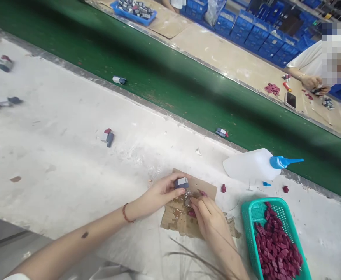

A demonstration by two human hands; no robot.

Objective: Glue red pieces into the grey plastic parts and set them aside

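Observation:
My left hand [158, 192] grips a small grey and dark-blue plastic part [182, 182] between thumb and fingers, above a piece of cardboard [203, 186]. Close beside it, my right hand [209, 216] is closed in a pinch over the cardboard. Whatever sits between its fingertips is too small and hidden to make out. Under the fingertips, clear wet-looking patches and a small round shiny thing [187, 202] lie on the cardboard. A maroon piece [191, 213] shows partly by the right fingers.
A green basket [247, 233] of maroon pieces stands at right, below a white squeeze bottle [246, 165] lying on its side. Beyond runs a green conveyor belt [164, 93] carrying small parts. An assembled part [108, 137] lies left. Across the belt, a person's hands [313, 81] handle parts.

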